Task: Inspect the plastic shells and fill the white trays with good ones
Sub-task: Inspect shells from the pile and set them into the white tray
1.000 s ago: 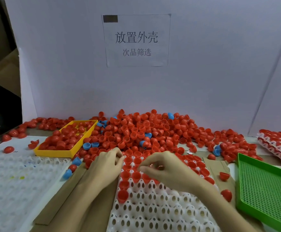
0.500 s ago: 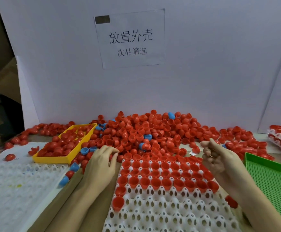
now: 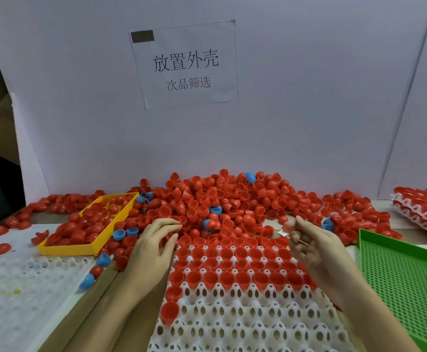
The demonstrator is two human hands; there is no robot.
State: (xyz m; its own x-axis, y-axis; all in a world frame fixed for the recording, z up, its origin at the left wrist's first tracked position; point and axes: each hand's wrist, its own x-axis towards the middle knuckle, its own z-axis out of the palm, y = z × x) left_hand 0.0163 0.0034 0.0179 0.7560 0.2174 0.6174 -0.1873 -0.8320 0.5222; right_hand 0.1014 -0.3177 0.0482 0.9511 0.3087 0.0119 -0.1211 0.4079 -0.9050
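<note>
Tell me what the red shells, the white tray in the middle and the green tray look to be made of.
Red shells: thin moulded plastic, by their glossy highlights. White tray: likely soft, slightly translucent plastic, moulded into peaks with oval holes and a matte sheen. Green tray: rigid-looking opaque plastic with a perforated grid floor and a raised smooth rim.

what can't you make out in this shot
Head view only:
- Right hand: fingers curled; whether it holds a shell is unclear.
- Left hand: hides the shells beneath.
- White tray: near end cut off by the bottom edge.
- Green tray: cut off at right.
</note>
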